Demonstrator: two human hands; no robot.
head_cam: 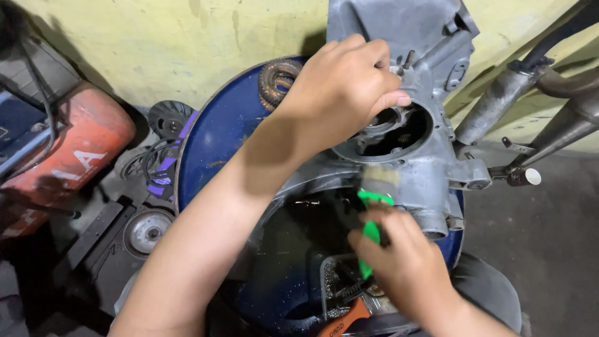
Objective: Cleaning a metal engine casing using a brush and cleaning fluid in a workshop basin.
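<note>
Fingers (380,59) of the left hand (340,87) are curled tight over the top edge of a grey metal engine casing (430,168), gripping it right above its big round opening, upper centre of the frame. Right hand (405,262), lower centre, is clenched around the green handle of a paintbrush (373,206), whose pale bristles press against the casing's lower face. That casing sits tilted over a blue drum (212,143) holding dark liquid, mid-frame. Down at the bottom edge there's a small metal tray (331,281) in the liquid, with an orange-handled tool (343,321) lying on it. Small knobbly tyre (277,81) rests on the drum's far rim. Red tank-looking thing (75,150) is way off at the left, and grey pipes (530,93) run along the upper right.
</note>
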